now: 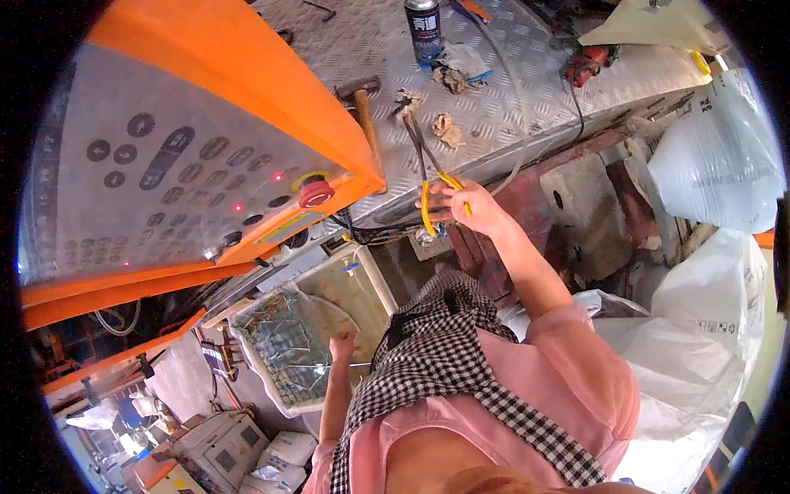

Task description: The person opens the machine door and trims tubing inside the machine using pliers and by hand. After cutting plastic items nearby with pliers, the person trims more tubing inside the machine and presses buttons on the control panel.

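Yellow-handled long-nose pliers (425,156) are held in my right hand (471,206), their jaws spread a little and reaching over the metal tread-plate surface (494,132). The jaw tips are at a crumpled brown scrap (409,100); a second crumpled scrap (447,130) lies just to the right. My left hand (342,346) hangs low over a white-rimmed bin (255,362) with its fingers curled; what it holds, if anything, is too small to tell. A wooden-handled hammer (367,123) rests left of the pliers.
An orange control panel (239,66) with buttons and a red knob (316,194) fills the left. A spray can (424,33), a rag (462,66) and a red tool (588,66) lie on the metal surface. Plastic-wrapped bags (716,165) stand at the right.
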Available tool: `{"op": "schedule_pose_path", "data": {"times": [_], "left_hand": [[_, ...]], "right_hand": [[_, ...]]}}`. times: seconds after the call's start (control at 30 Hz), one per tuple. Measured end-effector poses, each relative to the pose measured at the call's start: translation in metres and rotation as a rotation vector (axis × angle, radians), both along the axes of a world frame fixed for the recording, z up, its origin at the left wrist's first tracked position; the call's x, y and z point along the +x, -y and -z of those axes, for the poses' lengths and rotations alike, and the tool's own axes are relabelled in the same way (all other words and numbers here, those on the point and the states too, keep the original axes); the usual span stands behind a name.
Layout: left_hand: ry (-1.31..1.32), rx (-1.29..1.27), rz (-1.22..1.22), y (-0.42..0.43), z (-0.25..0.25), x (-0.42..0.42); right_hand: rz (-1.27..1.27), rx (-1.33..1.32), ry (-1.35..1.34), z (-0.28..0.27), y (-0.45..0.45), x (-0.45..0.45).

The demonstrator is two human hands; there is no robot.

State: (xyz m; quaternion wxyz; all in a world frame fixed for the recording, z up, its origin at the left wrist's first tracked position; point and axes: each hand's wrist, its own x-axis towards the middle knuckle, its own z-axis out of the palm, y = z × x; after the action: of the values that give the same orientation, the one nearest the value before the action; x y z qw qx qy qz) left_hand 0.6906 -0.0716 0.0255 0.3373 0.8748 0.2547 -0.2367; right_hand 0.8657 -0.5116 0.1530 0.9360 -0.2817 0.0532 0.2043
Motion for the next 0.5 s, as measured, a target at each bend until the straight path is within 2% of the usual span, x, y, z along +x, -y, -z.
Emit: {"op": "schedule_pose_path", "data": {"times": [0.1, 0.23, 0.3, 0.33, 0.4, 0.43, 0.5], "left_hand": [[-0.007, -0.063, -0.089, 0.0, 0.0, -0.007], [-0.01, 0.001, -0.033, -0.009, 0.007, -0.009], [-0.018, -0.005, 0.009, -0.008, 0.002, -0.007], [0.02, 0.019, 0.012, -0.006, 0.0, -0.008], [0.059, 0.043, 0.014, -0.007, 0.002, -0.01], [0.004, 0.051, 0.016, -0.014, 0.009, -0.01], [-0.04, 0.058, 0.015, -0.033, 0.034, -0.01]], "right_hand": [[-0.048, -0.155, 0.035, -0.006, 0.002, -0.007], [-0.039, -0.243, 0.059, 0.007, -0.002, -0.006], [-0.083, -0.466, 0.148, 0.009, -0.004, -0.006], [-0.087, -0.465, 0.149, 0.012, -0.006, -0.005], [-0.064, -0.874, 0.211, 0.018, -0.014, -0.002], [-0.064, -0.873, 0.213, 0.022, -0.019, 0.002], [-0.092, -1.578, 0.385, 0.02, -0.033, 0.018]]}}
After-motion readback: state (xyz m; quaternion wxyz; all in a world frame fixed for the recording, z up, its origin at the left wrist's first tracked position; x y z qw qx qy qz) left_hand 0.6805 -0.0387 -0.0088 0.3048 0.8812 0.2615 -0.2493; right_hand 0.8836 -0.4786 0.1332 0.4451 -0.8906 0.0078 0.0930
